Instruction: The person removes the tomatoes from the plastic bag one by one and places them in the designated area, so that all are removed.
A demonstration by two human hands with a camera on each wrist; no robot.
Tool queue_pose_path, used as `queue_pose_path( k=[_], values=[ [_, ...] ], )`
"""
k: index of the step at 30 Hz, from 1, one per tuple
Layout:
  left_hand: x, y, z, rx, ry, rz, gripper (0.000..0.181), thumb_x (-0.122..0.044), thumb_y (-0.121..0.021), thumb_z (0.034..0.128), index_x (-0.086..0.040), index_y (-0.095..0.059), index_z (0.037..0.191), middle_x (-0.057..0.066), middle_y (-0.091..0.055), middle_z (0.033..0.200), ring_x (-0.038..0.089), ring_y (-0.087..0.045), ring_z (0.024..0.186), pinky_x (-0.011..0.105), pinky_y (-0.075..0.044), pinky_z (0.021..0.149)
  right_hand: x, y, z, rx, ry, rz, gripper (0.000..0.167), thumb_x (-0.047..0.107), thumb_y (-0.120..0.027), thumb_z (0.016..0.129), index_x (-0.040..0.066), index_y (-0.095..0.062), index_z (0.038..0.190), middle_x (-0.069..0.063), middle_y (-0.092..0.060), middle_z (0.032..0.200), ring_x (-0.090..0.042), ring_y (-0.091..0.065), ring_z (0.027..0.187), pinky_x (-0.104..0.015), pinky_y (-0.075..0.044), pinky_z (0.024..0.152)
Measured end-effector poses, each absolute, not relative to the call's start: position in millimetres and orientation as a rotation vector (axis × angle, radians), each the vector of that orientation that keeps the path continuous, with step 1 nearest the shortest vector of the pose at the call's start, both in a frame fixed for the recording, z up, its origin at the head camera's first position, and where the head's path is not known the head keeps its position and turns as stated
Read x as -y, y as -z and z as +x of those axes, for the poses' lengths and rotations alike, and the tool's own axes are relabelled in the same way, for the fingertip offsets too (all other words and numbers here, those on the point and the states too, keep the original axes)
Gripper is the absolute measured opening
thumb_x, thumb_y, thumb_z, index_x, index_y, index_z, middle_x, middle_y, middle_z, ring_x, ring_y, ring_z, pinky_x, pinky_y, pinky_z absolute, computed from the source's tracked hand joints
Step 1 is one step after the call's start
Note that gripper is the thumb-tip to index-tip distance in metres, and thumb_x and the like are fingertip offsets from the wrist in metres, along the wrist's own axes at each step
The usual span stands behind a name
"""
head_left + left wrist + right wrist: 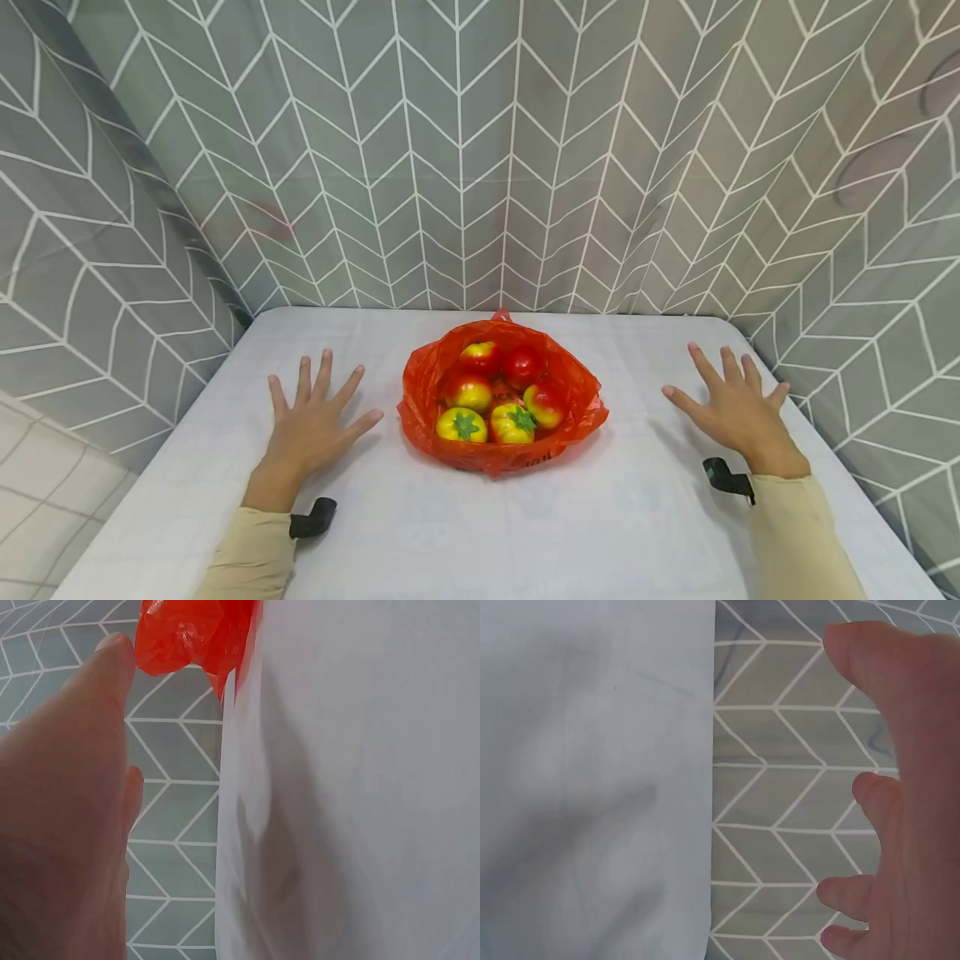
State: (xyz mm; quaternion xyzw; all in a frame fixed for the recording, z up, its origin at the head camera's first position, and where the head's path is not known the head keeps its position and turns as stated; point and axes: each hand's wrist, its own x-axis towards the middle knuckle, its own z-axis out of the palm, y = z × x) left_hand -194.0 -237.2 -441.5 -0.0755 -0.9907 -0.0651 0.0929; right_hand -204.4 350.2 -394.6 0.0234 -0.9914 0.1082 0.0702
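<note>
A red plastic bag [427,442] stands with its mouth spread wide in the middle of the table. Inside it lie several red and yellow fruits, among them a red fruit [523,367] and, at the front, a yellow fruit [513,423] with a green leaf-shaped top. My left hand [311,433] is held above the table left of the bag, fingers straight and spread, touching nothing. On the other side my right hand [738,408] hovers over the table with spread fingers, also holding nothing. The left wrist view shows part of the red bag [195,634] beyond the thumb.
A white cloth [480,533] covers the table. Grey curtains [487,167] with a white chevron pattern hang behind it and along both sides. Each wrist carries a small black camera, such as the left one [315,518]. Pale tiles [45,500] show at the lower left.
</note>
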Motion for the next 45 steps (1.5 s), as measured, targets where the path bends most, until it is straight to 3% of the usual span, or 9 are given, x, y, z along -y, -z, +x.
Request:
queue_pose_path(
  k=[7, 12, 20, 26, 33, 37, 40, 45],
  values=[
    [229.1, 441.9, -195.9, 2.926, 0.193, -0.248, 0.085, -0.078, -0.036, 0.0908, -0.025, -0.032, 0.158, 0.02, -0.001, 0.166, 0.047, 0.006, 0.149, 0.065, 0.032, 0.101, -340.4, 397.4, -204.4, 2.999, -0.335, 0.099, 0.092, 0.073, -0.046, 0.092, 0.024, -0.014, 0.162, -0.039, -0.016, 0.155, -0.063, -0.007, 0.139, -0.09, 0.005, 0.091],
    [221.9, 441.0, -198.0, 2.85, 0.268, -0.282, 0.079, -0.072, -0.04, 0.0938, -0.02, -0.043, 0.153, 0.021, -0.02, 0.163, 0.046, -0.011, 0.149, 0.066, 0.029, 0.102, -329.6, 396.5, -205.9, 3.012, -0.375, 0.14, 0.091, 0.073, -0.046, 0.092, 0.024, -0.016, 0.162, -0.036, -0.018, 0.156, -0.061, -0.01, 0.14, -0.089, 0.002, 0.093],
    [200.8, 434.0, -204.1, 2.801, 0.532, -0.292, 0.062, -0.059, -0.045, 0.0991, -0.018, -0.056, 0.144, 0.017, -0.047, 0.15, 0.04, -0.038, 0.139, 0.077, 0.006, 0.108, -320.1, 397.5, -210.9, 2.964, -0.41, 0.219, 0.087, 0.068, -0.05, 0.094, 0.019, -0.023, 0.161, -0.035, -0.029, 0.153, -0.059, -0.026, 0.135, -0.085, -0.013, 0.097],
    [188.2, 430.5, -212.7, 2.839, 0.72, -0.253, 0.06, -0.058, -0.046, 0.1, -0.019, -0.055, 0.145, 0.014, -0.052, 0.146, 0.036, -0.041, 0.138, 0.078, -0.001, 0.108, -316.0, 402.3, -214.3, 2.884, -0.416, 0.312, 0.079, 0.059, -0.052, 0.097, 0.013, -0.032, 0.157, -0.035, -0.042, 0.145, -0.056, -0.041, 0.128, -0.077, -0.031, 0.097],
    [179.6, 433.5, -225.6, 2.845, 0.93, -0.207, 0.062, -0.058, -0.046, 0.1003, -0.02, -0.049, 0.149, 0.012, -0.056, 0.142, 0.033, -0.045, 0.136, 0.073, -0.005, 0.112, -314.9, 400.9, -212.8, 2.941, -0.498, 0.317, 0.079, 0.058, -0.05, 0.098, 0.012, -0.029, 0.159, -0.031, -0.043, 0.146, -0.052, -0.04, 0.131, -0.074, -0.032, 0.1],
    [175.0, 432.9, -230.6, 2.828, 1.087, -0.192, 0.062, -0.054, -0.047, 0.1012, -0.018, -0.046, 0.151, 0.013, -0.057, 0.14, 0.034, -0.05, 0.132, 0.063, -0.025, 0.114, -314.3, 401.9, -213.4, 2.97, -0.552, 0.31, 0.08, 0.06, -0.049, 0.098, 0.012, -0.027, 0.159, -0.031, -0.041, 0.149, -0.051, -0.038, 0.134, -0.072, -0.031, 0.104],
    [170.5, 432.9, -233.5, 2.814, 1.222, -0.182, 0.064, -0.056, -0.047, 0.1008, -0.018, -0.045, 0.152, 0.013, -0.055, 0.142, 0.034, -0.052, 0.13, 0.056, -0.042, 0.107, -314.4, 403.4, -214.6, 2.981, -0.584, 0.309, 0.08, 0.059, -0.048, 0.099, 0.012, -0.027, 0.159, -0.029, -0.039, 0.151, -0.05, -0.039, 0.134, -0.071, -0.03, 0.105],
    [165.6, 436.3, -236.0, 2.779, 1.392, -0.146, 0.064, -0.058, -0.047, 0.1001, -0.019, -0.045, 0.151, 0.01, -0.053, 0.145, 0.034, -0.052, 0.13, 0.055, -0.043, 0.106, -313.5, 404.3, -214.5, 2.962, -0.669, 0.352, 0.074, 0.049, -0.056, 0.1, 0.008, -0.032, 0.156, -0.027, -0.045, 0.147, -0.047, -0.049, 0.126, -0.072, -0.036, 0.1]
  ],
)
